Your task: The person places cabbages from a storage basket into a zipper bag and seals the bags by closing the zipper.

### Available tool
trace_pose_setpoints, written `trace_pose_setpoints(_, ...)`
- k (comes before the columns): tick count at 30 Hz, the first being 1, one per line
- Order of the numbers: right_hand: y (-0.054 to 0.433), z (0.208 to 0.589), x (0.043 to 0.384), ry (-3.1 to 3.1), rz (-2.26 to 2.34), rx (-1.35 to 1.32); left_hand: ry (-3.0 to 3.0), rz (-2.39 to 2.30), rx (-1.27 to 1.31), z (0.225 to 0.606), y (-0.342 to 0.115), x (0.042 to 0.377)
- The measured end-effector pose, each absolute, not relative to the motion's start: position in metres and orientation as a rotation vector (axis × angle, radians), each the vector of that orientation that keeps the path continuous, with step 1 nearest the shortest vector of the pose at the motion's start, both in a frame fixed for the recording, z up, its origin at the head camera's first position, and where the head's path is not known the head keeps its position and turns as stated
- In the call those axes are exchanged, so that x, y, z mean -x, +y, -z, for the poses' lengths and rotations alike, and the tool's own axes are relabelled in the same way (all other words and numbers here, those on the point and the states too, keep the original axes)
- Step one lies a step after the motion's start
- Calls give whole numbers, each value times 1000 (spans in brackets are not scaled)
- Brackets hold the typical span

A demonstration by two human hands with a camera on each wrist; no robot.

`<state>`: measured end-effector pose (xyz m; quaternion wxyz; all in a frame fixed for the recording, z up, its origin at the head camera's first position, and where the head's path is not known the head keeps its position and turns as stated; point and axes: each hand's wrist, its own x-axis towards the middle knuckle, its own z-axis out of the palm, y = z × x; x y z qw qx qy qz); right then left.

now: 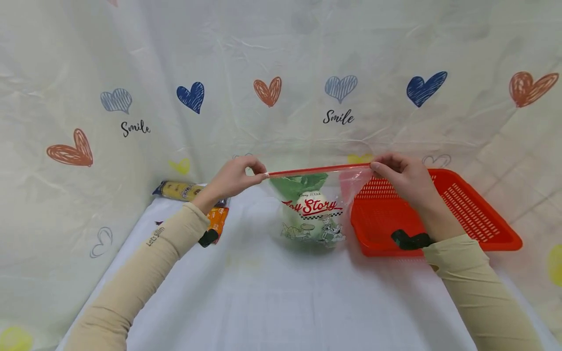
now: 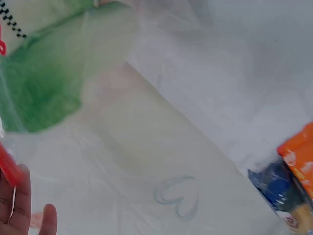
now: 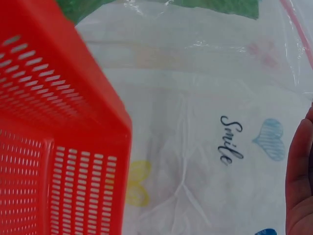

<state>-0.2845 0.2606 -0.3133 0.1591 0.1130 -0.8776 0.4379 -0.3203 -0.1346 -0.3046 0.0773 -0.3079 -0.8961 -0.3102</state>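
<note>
A clear zip bag (image 1: 313, 207) with a red zip strip (image 1: 318, 169) and "Toy Story" print hangs upright between both hands in the head view. Its strip is stretched nearly level. My left hand (image 1: 237, 174) pinches the strip's left end between thumb and fingers. At the other end, my right hand (image 1: 410, 187) pinches the top corner. Inside the bag is a green and pale item (image 2: 46, 83); its kind is unclear behind the print and plastic. Only fingertips of the left hand show in its wrist view, and just the edge of the right hand (image 3: 299, 181) in the other.
A red plastic basket (image 1: 476, 209) with slotted walls stands on the right, behind the right wrist. At the back left lie a yellow and blue packet (image 1: 177, 190) and an orange packet (image 1: 218, 217), partly behind the left arm. A white cloth (image 1: 281, 302) covers the table.
</note>
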Motion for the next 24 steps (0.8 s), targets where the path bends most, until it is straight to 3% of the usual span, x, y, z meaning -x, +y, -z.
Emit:
trace_pose_setpoints(11,261,313,289,-2529,-1357,-423,-2678,1071,772,302,-161,312)
trace_pose_setpoints(21,275,289,270,-2580,-1565,-692,-2767,1539,939,276,-179,277)
trace_pose_setpoints(24,277,288,274,-2643,-1541,-765,-2815,1570,876,274,-180,277)
